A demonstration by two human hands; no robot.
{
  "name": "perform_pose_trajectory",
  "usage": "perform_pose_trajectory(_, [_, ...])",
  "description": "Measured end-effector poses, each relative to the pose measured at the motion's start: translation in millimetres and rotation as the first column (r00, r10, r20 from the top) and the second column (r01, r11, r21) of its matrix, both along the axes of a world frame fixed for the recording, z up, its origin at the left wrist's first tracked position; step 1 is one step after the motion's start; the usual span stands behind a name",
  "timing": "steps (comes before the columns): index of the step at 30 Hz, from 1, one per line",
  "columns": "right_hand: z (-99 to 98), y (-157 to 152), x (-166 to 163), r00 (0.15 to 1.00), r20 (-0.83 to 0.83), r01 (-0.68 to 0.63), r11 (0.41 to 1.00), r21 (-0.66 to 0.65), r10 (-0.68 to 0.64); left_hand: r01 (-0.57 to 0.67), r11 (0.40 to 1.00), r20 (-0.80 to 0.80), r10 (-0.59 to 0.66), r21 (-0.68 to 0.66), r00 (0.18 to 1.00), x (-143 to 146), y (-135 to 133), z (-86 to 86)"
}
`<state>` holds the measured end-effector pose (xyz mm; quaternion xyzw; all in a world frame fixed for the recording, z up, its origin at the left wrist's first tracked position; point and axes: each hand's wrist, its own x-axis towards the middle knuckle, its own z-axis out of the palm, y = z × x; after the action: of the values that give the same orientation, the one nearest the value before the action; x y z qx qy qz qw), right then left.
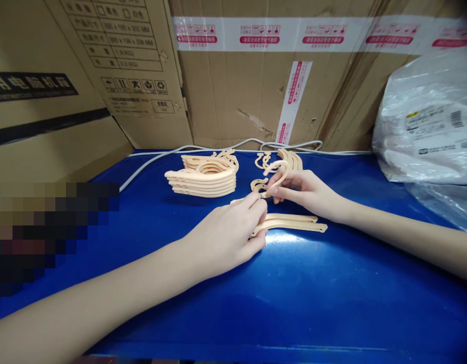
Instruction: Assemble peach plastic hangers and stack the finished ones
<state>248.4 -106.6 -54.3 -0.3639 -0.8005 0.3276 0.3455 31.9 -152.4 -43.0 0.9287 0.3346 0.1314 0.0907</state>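
Observation:
My left hand (228, 235) is closed on the flat arms of a peach plastic hanger (294, 223) that lies on the blue table (294, 293). Just beyond it, my right hand (299, 189) pinches a curved peach hook piece (279, 178) held over the hanger's middle. The two hands almost touch at the fingertips. A neat stack of assembled peach hangers (205, 178) sits behind my left hand. A smaller group of loose hook pieces (290, 157) lies behind my right hand.
Cardboard boxes (256, 76) wall off the back and left of the table. A white cable (157, 159) runs along the back edge. A clear plastic bag (430, 126) with labelled contents stands at the right. A blurred patch covers the left edge.

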Motion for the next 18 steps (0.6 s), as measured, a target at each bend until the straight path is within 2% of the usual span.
perform_pose_trajectory(2, [-2.3, 1.6, -2.8, 0.999, -0.052, -0.004, 0.994, -0.113, -0.002, 0.004, 1.000, 0.001, -0.004, 0.007, 1.000, 0.2, -0.2, 0.1])
perform_pose_trajectory(5, [-4.5, 3.7, -2.3, 0.996, -0.083, 0.021, 0.983, -0.185, -0.037, 0.001, 1.000, -0.014, -0.001, 0.025, 1.000, 1.1, -0.4, 0.1])
perform_pose_trajectory(18, [-5.9, 3.6, -1.9, 0.991, -0.124, 0.023, 0.968, -0.252, -0.055, 0.030, 0.982, -0.161, 0.000, 0.186, 0.987, 5.6, -1.7, -1.8])
